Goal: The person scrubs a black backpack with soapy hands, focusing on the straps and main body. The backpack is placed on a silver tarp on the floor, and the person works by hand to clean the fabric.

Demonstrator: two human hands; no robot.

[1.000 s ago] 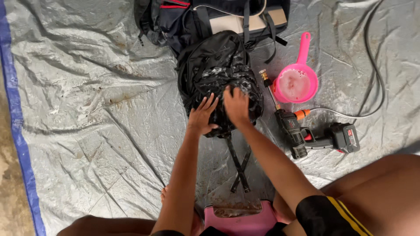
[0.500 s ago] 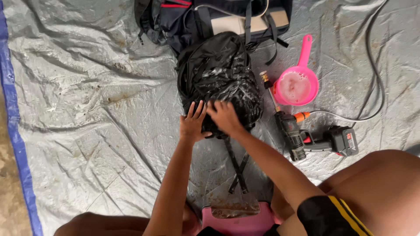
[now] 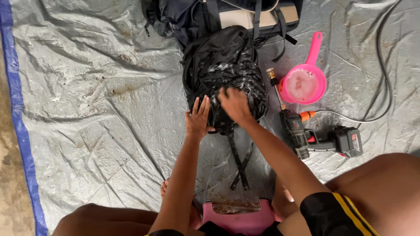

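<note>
Grey tarp (image 3: 87,109) underlies a black backpack (image 3: 218,65), already partly sudsy, left hand (image 3: 197,119) flat against it, right hand (image 3: 235,105) pressing down, clamping nothing.

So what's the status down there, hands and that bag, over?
Left hand flat on the black backpack, right hand pressed on its soapy top. Pink scoop and cordless spray gun lie to the right, apart from the backpack.
</note>
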